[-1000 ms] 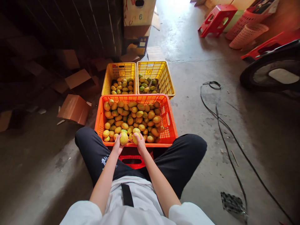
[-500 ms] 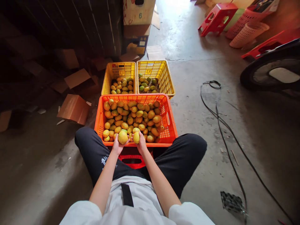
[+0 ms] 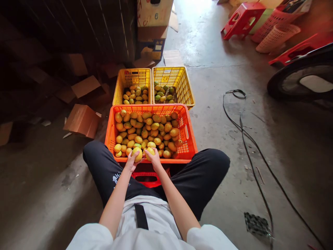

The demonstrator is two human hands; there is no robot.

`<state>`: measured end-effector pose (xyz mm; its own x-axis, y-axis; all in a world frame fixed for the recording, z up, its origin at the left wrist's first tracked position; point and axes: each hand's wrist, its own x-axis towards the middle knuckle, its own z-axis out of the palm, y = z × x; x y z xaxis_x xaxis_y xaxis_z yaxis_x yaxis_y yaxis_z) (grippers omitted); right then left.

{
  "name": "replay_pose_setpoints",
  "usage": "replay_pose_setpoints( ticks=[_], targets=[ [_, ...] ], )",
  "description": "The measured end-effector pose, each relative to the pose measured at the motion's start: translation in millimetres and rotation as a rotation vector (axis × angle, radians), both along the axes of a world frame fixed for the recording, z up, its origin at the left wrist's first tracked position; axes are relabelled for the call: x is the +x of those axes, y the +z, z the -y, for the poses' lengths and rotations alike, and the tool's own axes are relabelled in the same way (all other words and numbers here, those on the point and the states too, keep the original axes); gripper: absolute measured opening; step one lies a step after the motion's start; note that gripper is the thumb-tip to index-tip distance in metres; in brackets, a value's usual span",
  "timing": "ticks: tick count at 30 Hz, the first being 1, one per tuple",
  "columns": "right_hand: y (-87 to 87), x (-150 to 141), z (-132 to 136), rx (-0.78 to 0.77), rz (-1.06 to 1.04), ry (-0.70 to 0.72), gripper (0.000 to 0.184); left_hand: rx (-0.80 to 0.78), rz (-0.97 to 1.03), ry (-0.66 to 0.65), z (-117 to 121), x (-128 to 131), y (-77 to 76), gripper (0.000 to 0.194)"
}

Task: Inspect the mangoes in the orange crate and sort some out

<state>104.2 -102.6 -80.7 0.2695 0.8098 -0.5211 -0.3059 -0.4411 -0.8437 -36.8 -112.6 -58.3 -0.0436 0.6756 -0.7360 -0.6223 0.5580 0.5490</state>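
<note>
On the far left, brown cardboard boxes [image 3: 82, 120] lie open on the dark floor. Next comes the orange crate [image 3: 110, 133], near the person and between the knees, and it is full of yellow and green mangoes [image 3: 148, 129]. The left hand [image 3: 130, 161] is at the near edge of this crate. Its fingers are wrapped around a yellow mango [image 3: 137, 153], so it has a tight hold on the fruit. This mango looks round from here, and I cannot tell which way its long side points. Right beside it, the right hand [image 3: 154, 159] holds a second mango [image 3: 149, 152] with curled fingers. That one seems to lie with its long side going left to right, though the hand hides part of it. The two fruits almost touch. Behind the orange crate, farther away, two yellow crates [image 3: 182, 86] stand side by side, each with a few mangoes inside. To the right a black cable [image 3: 244, 133] runs over the grey floor. Far right, there is a dark wheel [image 3: 301, 78], and red stools [image 3: 240, 19] stand at the far end.
</note>
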Motion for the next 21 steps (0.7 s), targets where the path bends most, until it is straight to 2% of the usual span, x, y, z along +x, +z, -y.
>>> replay_pose_setpoints(
  ticks=[5, 9, 14, 21],
  targets=[
    [5.5, 0, 1, -0.032, -0.035, 0.01, 0.048, 0.073, 0.029, 0.066, 0, 1, -0.7, 0.054],
    [10.8, 1, -2, -0.047, -0.097, -0.038, 0.041, 0.068, 0.055, 0.055, -1, 2, -2.8, 0.049],
    [11.8, 0, -6, -0.094, -0.232, -0.088, 0.039, 0.094, 0.054, 0.063, -2, 4, -7.2, 0.041],
    [14.0, 3, -7, -0.099, -0.358, -0.061, 0.044, 0.118, 0.114, 0.053, -2, 4, -10.2, 0.046]
  ],
)
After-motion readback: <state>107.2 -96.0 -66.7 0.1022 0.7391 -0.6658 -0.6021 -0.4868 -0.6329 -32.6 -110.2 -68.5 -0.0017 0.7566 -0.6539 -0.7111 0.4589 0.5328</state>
